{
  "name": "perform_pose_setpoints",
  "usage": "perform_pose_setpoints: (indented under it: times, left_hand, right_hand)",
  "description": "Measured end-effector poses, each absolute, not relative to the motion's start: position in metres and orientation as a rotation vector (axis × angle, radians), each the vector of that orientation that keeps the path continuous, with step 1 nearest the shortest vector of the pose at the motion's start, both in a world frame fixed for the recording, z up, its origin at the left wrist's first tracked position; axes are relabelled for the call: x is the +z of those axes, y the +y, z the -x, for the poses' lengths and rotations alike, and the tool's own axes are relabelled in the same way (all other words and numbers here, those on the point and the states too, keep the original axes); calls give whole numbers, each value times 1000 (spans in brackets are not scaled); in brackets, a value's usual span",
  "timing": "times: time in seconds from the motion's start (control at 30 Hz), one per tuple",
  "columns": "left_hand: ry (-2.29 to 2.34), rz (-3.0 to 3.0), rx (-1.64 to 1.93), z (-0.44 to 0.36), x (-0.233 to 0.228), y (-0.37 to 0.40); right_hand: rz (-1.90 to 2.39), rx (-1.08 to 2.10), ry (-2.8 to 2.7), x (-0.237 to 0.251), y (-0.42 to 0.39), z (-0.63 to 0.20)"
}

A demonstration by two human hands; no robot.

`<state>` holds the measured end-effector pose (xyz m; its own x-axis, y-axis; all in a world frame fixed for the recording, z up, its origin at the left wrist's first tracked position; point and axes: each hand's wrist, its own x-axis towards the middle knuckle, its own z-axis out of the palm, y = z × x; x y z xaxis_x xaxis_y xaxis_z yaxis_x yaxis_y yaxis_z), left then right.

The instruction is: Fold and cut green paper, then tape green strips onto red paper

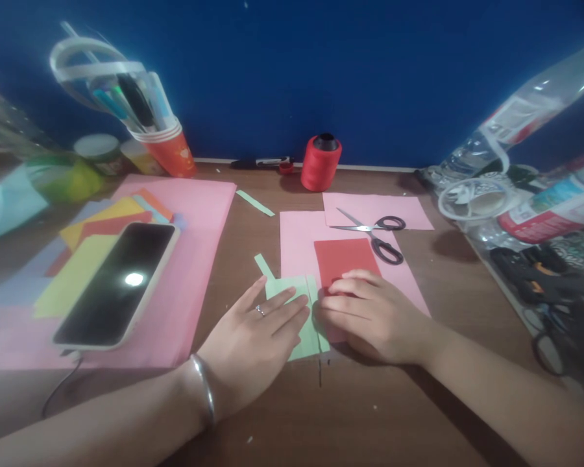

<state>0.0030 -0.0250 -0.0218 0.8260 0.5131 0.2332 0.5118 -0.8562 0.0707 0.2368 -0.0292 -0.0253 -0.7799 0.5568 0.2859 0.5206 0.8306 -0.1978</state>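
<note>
While both palms lie flat on the wooden surface, the left hand presses down on a light green paper piece, fingers stretched out and together, gripping nothing, just pinning it. Right hand lies just beside it, fingers extended flat over the lower edge of a red paper rectangle, also not closed around anything. Green piece lies directly under and ahead of the left fingertips, its long axis running roughly away from the person, slightly tilted; left hand is on it, right fingertips meet its right edge. Red rectangle sits on a pink sheet, partly covered by the right hand. Scissors lie near, beyond the right hand, blades shut as far as visible. Red thread spool stands by the blue wall. Phone lies left on a bigger pink sheet with coloured papers. Paper cup of pens back left. Hard to make out: how much green paper the left palm hides, and the blurred clutter at right.
</note>
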Motion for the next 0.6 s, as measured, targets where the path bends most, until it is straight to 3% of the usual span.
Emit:
perform_pose_setpoints:
  times: [0.6]
  left_hand:
    - [872,-3092,231,-6,-18,-31]
  right_hand:
    - [849,156,-2663,-24,-28,-235]
